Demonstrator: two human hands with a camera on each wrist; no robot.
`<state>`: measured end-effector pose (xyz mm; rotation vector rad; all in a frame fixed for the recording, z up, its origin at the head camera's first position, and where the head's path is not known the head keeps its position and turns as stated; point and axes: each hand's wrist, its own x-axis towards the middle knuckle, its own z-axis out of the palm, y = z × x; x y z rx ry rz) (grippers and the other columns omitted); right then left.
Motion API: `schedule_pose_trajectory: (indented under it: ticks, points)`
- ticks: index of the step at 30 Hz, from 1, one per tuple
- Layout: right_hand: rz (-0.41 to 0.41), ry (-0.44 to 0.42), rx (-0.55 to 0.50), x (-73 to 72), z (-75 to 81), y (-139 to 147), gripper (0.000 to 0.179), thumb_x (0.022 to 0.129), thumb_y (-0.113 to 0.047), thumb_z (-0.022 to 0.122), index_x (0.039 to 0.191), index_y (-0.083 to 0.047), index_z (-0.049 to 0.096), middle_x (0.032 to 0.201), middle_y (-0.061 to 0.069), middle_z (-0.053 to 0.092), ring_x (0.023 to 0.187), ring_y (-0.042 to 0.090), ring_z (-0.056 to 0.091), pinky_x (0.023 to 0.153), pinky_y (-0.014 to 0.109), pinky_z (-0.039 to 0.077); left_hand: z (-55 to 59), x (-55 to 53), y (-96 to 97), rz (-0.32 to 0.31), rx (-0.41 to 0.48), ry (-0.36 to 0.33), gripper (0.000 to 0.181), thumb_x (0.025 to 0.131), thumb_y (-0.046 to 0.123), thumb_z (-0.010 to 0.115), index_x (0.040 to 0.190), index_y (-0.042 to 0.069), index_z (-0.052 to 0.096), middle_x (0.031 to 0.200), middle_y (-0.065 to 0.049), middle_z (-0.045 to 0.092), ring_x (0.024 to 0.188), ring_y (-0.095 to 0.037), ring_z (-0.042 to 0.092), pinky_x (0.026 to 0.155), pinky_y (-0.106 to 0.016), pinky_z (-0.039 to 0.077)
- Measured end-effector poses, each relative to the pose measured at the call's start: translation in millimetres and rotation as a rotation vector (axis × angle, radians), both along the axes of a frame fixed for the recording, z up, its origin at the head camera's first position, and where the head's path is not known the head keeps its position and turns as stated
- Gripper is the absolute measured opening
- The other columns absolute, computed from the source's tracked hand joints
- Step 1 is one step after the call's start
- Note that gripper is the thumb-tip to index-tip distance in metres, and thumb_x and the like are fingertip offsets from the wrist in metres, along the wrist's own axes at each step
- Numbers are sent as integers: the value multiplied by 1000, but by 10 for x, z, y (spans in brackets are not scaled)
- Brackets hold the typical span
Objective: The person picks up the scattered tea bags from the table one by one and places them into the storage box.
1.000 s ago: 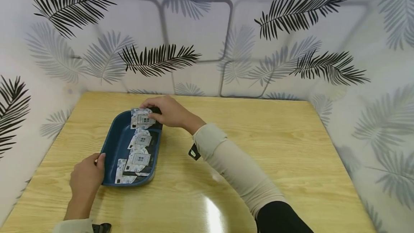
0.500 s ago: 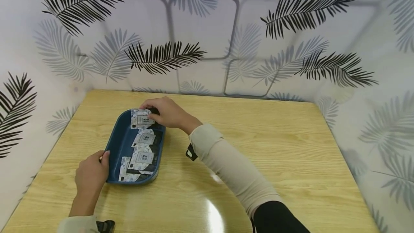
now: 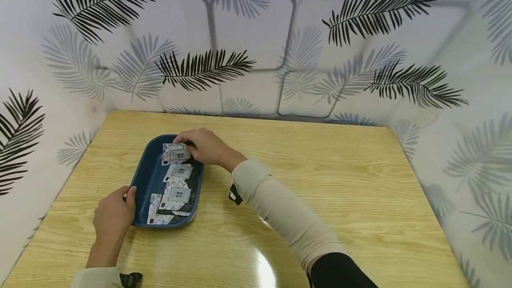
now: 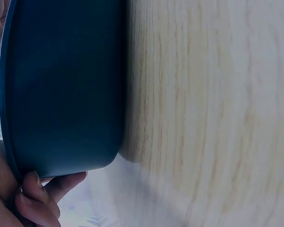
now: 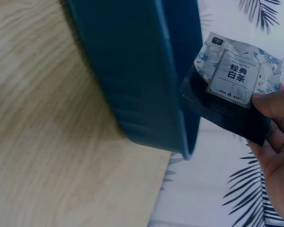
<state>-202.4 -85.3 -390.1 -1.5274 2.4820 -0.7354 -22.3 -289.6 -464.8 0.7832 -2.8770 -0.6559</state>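
A deep blue plastic bin (image 3: 151, 177) stands on the left half of the table. My left hand (image 3: 113, 213) grips its near left rim, the thumb over the top and the fingers (image 4: 35, 203) curled under the rim outside. At the far end, my right hand (image 3: 208, 148) pinches a white-and-black tea packet (image 5: 232, 80) between thumb and fingers. The right wrist view shows its printed "WHITE TEA" label. Seen from the head, this packet lies inside the bin's far rim. Several similar tea packets (image 3: 178, 194) overlap along the bin's right side.
The light wood table (image 3: 320, 199) extends to the right of the bin. Behind it rises a wall (image 3: 256, 39) with a leaf pattern. A dark strap piece (image 3: 235, 194) shows at my right cuff.
My right hand and the tea packet have moved slightly lower and nearer, so the bin's far rim now shows behind the packet. The left hand keeps its grip on the rim.
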Motion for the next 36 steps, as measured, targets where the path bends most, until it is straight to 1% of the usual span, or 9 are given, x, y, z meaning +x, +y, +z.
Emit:
schedule_pose_trajectory:
  ticks: [6, 13, 16, 20, 23, 27, 32, 34, 36]
  points:
    - [-3, 7, 34, 20, -133, -47, 32, 102, -5, 52, 132, -12, 62, 132, 5, 68, 119, 16, 66, 102, 26, 51, -4, 4, 4, 4, 0, -4, 42, 107, 29, 44, 127, -2, 62, 118, -37, 63, 99, -60, 62, 67, -65, 52]
    - [-7, -3, 105, -21, -221, -77, 34, 103, -5, 51, 135, -13, 61, 135, 3, 66, 123, 16, 64, 103, 27, 50, 15, -53, 58, 7, -8, 3, 41, 107, 29, 44, 127, -2, 62, 118, -37, 63, 99, -60, 62, 66, -65, 52]
    - [-11, 24, 148, -35, -253, -69, 36, 103, -5, 50, 136, -14, 60, 137, 2, 65, 121, 15, 65, 101, 25, 50, 19, -66, 81, 10, -9, -3, 42, 107, 29, 44, 127, -2, 62, 119, -37, 63, 99, -60, 62, 65, -65, 52]
    - [-11, 66, 176, -80, -364, -40, 36, 103, -4, 49, 136, -15, 60, 138, 0, 65, 119, 14, 66, 102, 24, 50, 36, -80, 116, 12, -9, -13, 42, 107, 29, 43, 127, -2, 62, 120, -37, 63, 99, -60, 63, 65, -65, 53]
    - [-3, 68, 175, -116, -439, -25, 37, 104, -4, 47, 136, -15, 60, 139, 0, 64, 122, 15, 64, 104, 25, 49, 37, -93, 147, 17, -9, -15, 42, 107, 29, 44, 127, -3, 62, 119, -38, 62, 98, -61, 63, 64, -65, 52]
    - [8, 76, 155, -158, -476, -19, 38, 105, -4, 42, 137, -15, 59, 141, 1, 63, 127, 16, 61, 108, 27, 48, 32, -119, 200, 32, -8, -16, 42, 107, 29, 43, 128, -3, 62, 120, -38, 62, 99, -60, 62, 64, -65, 53]
    - [-28, 214, 164, -215, -485, -6, 43, 106, -8, 39, 145, -24, 51, 143, -5, 60, 134, 11, 55, 119, 38, 36, 25, -145, 268, 51, -11, -8, 41, 107, 28, 44, 127, -3, 62, 119, -38, 63, 98, -61, 63, 64, -65, 52]
    - [-51, 277, 155, -247, -462, 16, 47, 106, -9, 40, 148, -27, 46, 143, -7, 58, 135, 10, 53, 121, 43, 32, 24, -151, 290, 56, -22, -1, 40, 107, 27, 44, 126, -3, 63, 118, -38, 63, 97, -61, 63, 65, -65, 52]
    - [-65, 309, 131, -286, -421, 55, 49, 105, -9, 42, 150, -28, 43, 142, -7, 58, 135, 10, 52, 120, 43, 32, 26, -156, 307, 64, -30, 6, 40, 106, 27, 45, 124, -3, 63, 117, -38, 63, 96, -61, 63, 65, -66, 52]
